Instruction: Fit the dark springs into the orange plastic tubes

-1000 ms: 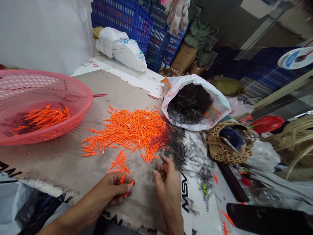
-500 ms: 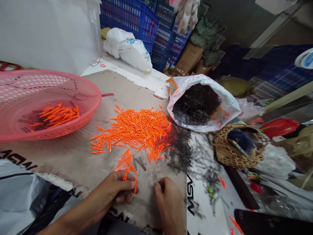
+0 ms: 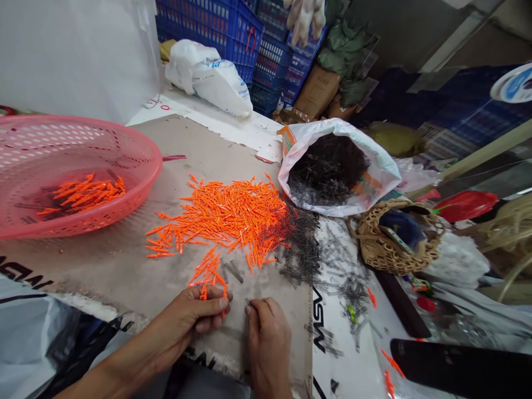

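Observation:
My left hand pinches a thin orange plastic piece between thumb and fingers, just below a small cluster of like pieces. To its right, my right hand is closed, with the grey tip of a small spring showing at its fingertips; most of that spring is hidden. Beyond both hands spreads a large heap of orange pieces. Dark coil springs lie heaped against its right side. A few loose springs rest between the cluster and the heap.
A pink perforated basket at left holds orange pieces and dark springs. At right, a white bag full of springs lies open beside a woven basket. Blue crates and a white plastic bag stand behind.
The view has shifted slightly, so everything appears a little further left and up. My right hand has come a little closer to my left. Both hands keep their grip.

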Demonstrator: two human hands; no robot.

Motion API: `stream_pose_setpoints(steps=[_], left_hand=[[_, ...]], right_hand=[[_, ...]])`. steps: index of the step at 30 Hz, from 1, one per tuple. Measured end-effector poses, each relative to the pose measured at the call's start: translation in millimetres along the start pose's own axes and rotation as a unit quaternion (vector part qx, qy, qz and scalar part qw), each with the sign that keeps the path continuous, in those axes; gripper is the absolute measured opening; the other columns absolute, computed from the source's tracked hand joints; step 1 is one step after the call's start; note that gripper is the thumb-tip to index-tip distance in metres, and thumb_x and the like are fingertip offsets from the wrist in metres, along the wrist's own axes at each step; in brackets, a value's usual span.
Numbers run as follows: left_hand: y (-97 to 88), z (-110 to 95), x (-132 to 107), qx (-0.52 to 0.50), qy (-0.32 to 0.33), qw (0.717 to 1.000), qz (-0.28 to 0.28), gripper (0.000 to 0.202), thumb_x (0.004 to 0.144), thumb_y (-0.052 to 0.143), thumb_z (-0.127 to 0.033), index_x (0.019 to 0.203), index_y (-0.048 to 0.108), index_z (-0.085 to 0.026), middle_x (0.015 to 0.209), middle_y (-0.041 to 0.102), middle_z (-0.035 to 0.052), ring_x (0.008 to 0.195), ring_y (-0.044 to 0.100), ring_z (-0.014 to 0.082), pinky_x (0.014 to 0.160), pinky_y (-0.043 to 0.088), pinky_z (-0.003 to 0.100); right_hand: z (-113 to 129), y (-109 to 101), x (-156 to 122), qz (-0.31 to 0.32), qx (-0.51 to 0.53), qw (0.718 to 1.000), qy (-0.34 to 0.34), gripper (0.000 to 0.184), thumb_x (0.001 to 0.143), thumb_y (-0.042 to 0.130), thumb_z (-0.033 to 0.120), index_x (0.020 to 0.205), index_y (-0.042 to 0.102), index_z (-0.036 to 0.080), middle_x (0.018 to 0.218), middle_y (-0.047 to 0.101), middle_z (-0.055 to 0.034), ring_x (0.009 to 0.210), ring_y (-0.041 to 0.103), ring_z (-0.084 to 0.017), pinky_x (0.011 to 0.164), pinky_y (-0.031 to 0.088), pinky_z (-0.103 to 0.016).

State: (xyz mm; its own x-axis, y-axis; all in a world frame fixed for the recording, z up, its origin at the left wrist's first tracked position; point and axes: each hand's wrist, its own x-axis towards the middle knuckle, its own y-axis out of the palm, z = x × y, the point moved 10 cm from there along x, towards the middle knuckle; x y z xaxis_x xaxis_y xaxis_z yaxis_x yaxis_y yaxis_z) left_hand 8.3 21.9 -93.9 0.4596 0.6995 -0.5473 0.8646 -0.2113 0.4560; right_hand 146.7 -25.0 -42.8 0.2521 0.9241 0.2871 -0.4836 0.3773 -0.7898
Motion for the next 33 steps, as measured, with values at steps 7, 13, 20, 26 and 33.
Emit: stream_pose_setpoints(steps=[7,13,20,26,33], left_hand=[[8.5,-7,-1,0.012,0.023,1.0,0.006,0.021,0.068,0.075,-0.033,0.064,0.066,-0.014,0.051,0.065,0.0025,0.041,0.033,0.0051,0.042,0.021,0.018],[4.2,-9,-6,0.056,0.061,0.996,-0.036,0.023,0.069,0.074,-0.036,0.063,0.065,-0.016,0.044,0.056,-0.0035,0.045,0.042,0.0082,0.047,0.027,0.019],[5.3,-11,-8,0.067,0.072,0.994,-0.036,0.022,0.071,0.071,-0.035,0.06,0.062,-0.018,0.044,0.056,-0.0037,0.046,0.044,0.01,0.052,0.032,0.022],[4.5,-13,-7,0.084,0.084,0.992,-0.041,0.022,0.071,0.07,-0.035,0.061,0.06,-0.018,0.046,0.056,-0.0039,0.046,0.045,0.0108,0.052,0.033,0.023],[7.0,-21,-14,0.129,0.13,0.982,-0.04,0.023,0.076,0.067,-0.034,0.061,0.062,-0.018,0.052,0.056,-0.0034,0.054,0.05,0.0127,0.059,0.039,0.024]], right_hand=[[7,-9,-7,0.003,0.177,0.983,0.057,0.017,0.091,0.051,0.025,0.081,0.064,0.022,0.074,0.062,0.0007,0.066,0.057,-0.014,0.06,0.042,-0.022],[15,-4,-9,0.006,0.202,0.976,0.079,0.018,0.089,0.053,0.03,0.077,0.065,0.022,0.069,0.061,0.002,0.062,0.054,-0.013,0.059,0.04,-0.022],[25,-6,-10,-0.019,0.182,0.981,0.062,0.017,0.091,0.053,0.029,0.078,0.063,0.023,0.07,0.061,0.0018,0.061,0.055,-0.012,0.059,0.04,-0.022],[31,-8,-14,-0.041,0.143,0.988,0.05,0.016,0.092,0.051,0.027,0.082,0.063,0.023,0.072,0.062,0.001,0.064,0.058,-0.013,0.061,0.041,-0.024],[33,-10,-15,-0.064,0.136,0.987,0.059,0.016,0.092,0.053,0.026,0.08,0.063,0.023,0.069,0.061,0.0015,0.06,0.056,-0.013,0.057,0.039,-0.024]])
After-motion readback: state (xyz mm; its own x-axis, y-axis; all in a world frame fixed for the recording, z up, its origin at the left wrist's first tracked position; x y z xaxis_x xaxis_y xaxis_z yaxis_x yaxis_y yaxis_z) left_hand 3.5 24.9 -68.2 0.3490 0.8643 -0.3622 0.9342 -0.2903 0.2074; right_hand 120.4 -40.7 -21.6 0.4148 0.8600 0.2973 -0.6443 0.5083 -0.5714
